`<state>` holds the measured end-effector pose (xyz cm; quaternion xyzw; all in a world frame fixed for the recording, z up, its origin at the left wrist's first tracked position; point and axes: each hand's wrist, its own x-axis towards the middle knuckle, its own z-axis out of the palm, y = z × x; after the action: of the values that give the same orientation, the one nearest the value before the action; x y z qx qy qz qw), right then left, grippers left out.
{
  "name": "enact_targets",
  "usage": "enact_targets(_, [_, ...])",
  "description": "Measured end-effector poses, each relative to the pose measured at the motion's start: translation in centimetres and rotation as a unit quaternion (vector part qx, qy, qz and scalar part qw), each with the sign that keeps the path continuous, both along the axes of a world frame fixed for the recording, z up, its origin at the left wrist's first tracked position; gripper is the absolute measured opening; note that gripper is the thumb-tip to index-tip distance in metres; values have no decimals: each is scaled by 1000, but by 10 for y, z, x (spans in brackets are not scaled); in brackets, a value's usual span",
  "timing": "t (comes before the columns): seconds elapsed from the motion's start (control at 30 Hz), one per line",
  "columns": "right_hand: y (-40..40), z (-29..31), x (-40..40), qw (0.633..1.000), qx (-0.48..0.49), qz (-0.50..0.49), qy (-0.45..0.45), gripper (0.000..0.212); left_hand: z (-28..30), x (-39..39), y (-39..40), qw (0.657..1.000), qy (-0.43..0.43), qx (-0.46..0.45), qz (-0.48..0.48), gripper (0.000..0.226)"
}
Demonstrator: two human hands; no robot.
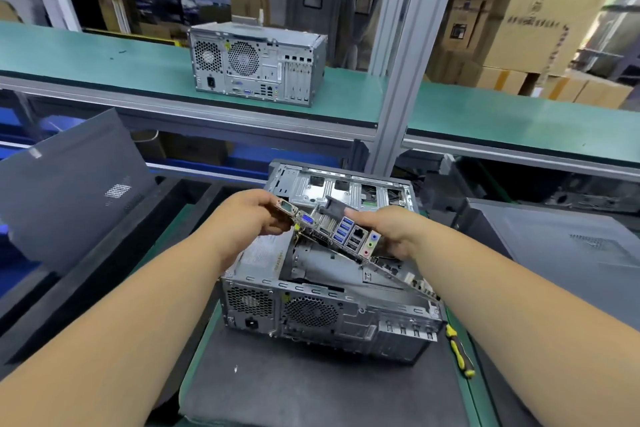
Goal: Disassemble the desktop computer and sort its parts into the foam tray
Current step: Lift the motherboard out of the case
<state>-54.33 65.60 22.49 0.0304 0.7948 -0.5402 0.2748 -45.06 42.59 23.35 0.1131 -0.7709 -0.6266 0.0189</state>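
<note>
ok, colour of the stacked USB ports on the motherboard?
Blue, on the motherboard held over the open case; head view, the only one, shows them.

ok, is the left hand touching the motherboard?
Touching. The head view shows the left hand gripping the motherboard at its port end, fingers curled round the edge beside the serial connector.

Two bare forearms are reaching in from the bottom corners, and nothing is covering them: no sleeves, no cuffs, no gloves. The left hand (247, 218) is showing no ring, watch or band, and the right hand (388, 230) is looking just as plain. Both wrists are showing bare. The upper arms are running out past the bottom edge, so whatever the person is wearing above the elbows is staying hidden.
</note>
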Motion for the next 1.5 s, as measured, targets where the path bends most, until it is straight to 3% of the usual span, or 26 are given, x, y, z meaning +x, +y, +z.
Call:
enact_targets(0.1, [-2,12,16,999,-14,-28,26,43,13,6,-3,990,-26,133,36,41])
enact_targets(0.2, [-4,19,37,997,-17,-54,57,39,17,20,-12,984,-32,174,17,23])
enact_targets(0.33, [-13,12,62,990,44,-80,107,73,7,31,-31,992,-41,108,-41,24])
enact_targets(0.43, [-21,8,80,984,69,-91,137,102,1,43,-41,991,-57,109,-54,13])
enact_targets(0.57, [-29,2,99,975,107,-80,176,111,-10,58,-51,988,-58,120,-74,4])
enact_targets(0.87, [-55,-10,128,933,183,-38,309,87,-49,79,-73,990,-84,-13,-111,17])
enact_targets(0.97, [-55,-9,130,915,216,-15,340,85,-55,76,-68,978,-79,-141,-135,17])
enact_targets(1.07, [-43,-5,125,903,244,3,355,87,-52,65,-59,949,-13,-296,-111,12])
enact_targets(1.2, [-15,-1,115,904,247,22,349,88,-50,42,-38,963,30,-254,-88,11])
enact_targets(1.4, [14,-5,103,923,206,49,322,76,-62,3,13,961,40,-253,-101,10])
enact_targets(1.5, [25,-8,96,929,192,57,312,72,-68,-9,30,961,54,-264,-62,8])
